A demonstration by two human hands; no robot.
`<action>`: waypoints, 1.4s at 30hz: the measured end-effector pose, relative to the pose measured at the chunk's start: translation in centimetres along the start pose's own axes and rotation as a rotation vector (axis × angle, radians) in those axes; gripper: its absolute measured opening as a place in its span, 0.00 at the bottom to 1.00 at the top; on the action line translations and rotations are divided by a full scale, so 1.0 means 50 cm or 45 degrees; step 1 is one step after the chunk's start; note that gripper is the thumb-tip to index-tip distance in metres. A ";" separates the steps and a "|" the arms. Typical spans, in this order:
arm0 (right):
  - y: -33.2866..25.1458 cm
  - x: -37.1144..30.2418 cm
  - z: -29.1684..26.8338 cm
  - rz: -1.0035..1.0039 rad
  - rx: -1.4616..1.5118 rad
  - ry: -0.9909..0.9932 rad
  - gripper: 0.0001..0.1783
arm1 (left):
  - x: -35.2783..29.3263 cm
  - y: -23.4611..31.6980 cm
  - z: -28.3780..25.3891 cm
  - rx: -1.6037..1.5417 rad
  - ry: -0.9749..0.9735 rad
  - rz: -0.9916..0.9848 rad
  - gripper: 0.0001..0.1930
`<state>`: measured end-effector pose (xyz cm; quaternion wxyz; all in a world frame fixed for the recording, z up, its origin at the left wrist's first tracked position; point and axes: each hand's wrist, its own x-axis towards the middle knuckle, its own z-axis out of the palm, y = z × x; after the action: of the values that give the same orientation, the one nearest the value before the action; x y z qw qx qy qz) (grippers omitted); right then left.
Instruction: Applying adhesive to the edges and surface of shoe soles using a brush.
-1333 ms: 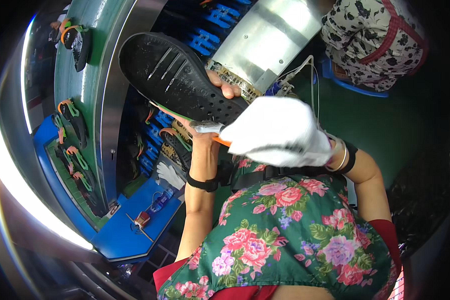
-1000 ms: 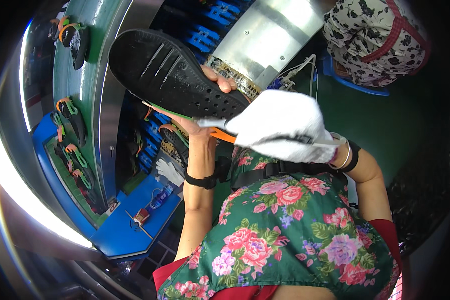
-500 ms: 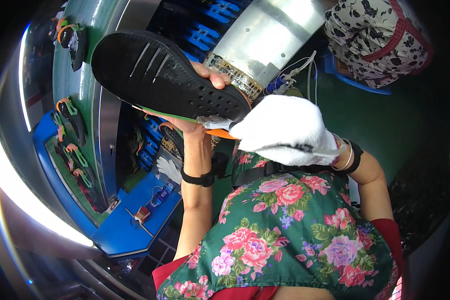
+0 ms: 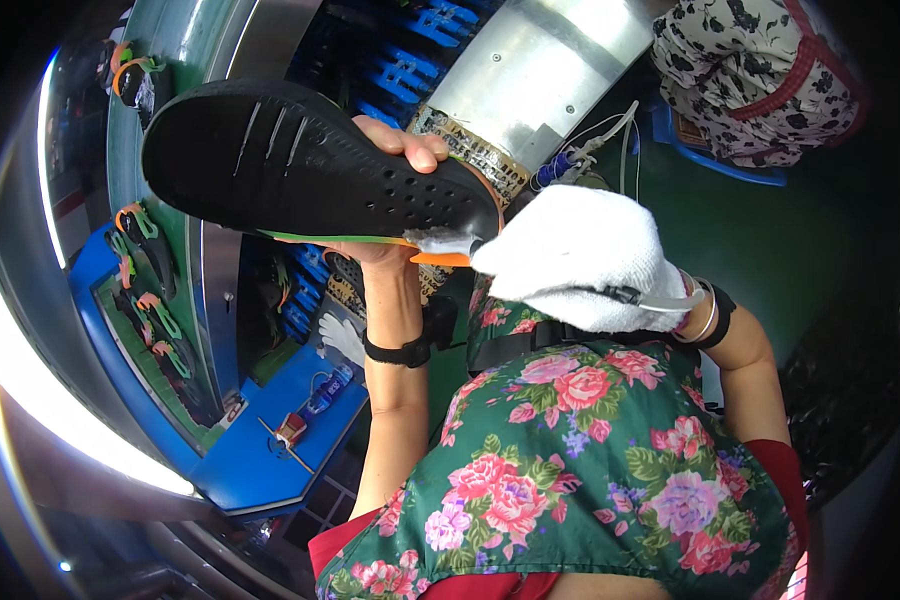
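Note:
A black insole-like shoe bottom (image 4: pixel 270 165), with green and orange straps along its edge, is gripped by my bare left hand (image 4: pixel 382 254). Its wide end points left, and the perforated end lies nearer my right hand. The left fingers curl over the far edge while the palm supports the near side. My right hand (image 4: pixel 585 262), in a white glove, is closed around a brush (image 4: pixel 450 244). The brush's pale, worn bristles touch the shoe's near edge by the perforated end; its handle is hidden in the glove.
Left of me runs a green conveyor belt (image 4: pixel 145 195) carrying several strapped shoes (image 4: pixel 148 240). A blue table (image 4: pixel 260 460) holds a bottle (image 4: pixel 328 385) and a white glove (image 4: pixel 340 335). Blue racks (image 4: pixel 405 70) and a metal panel (image 4: pixel 540 70) stand ahead. Another person in patterned clothing (image 4: pixel 760 75) sits at far right.
The shoe has shifted left, its wide end dropping slightly toward me. My right hand has moved a little right, with the brush still against the near edge.

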<state>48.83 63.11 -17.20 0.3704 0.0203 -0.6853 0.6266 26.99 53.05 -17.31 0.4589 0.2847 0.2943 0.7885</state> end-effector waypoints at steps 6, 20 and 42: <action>0.007 0.002 -0.016 0.077 0.032 0.060 0.12 | 0.015 -0.008 -0.006 -0.007 -0.047 0.023 0.49; 0.025 -0.005 -0.015 -0.059 -0.061 0.018 0.16 | 0.032 -0.004 -0.019 0.168 -0.200 -0.010 0.32; -0.009 -0.017 -0.034 -0.003 -0.108 0.071 0.11 | 0.044 -0.069 0.013 -0.147 0.046 -0.096 0.61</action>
<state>50.48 64.12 -17.39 0.3907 -0.0123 -0.7007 0.5968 28.47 56.54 -18.99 0.4984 0.2321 0.2673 0.7913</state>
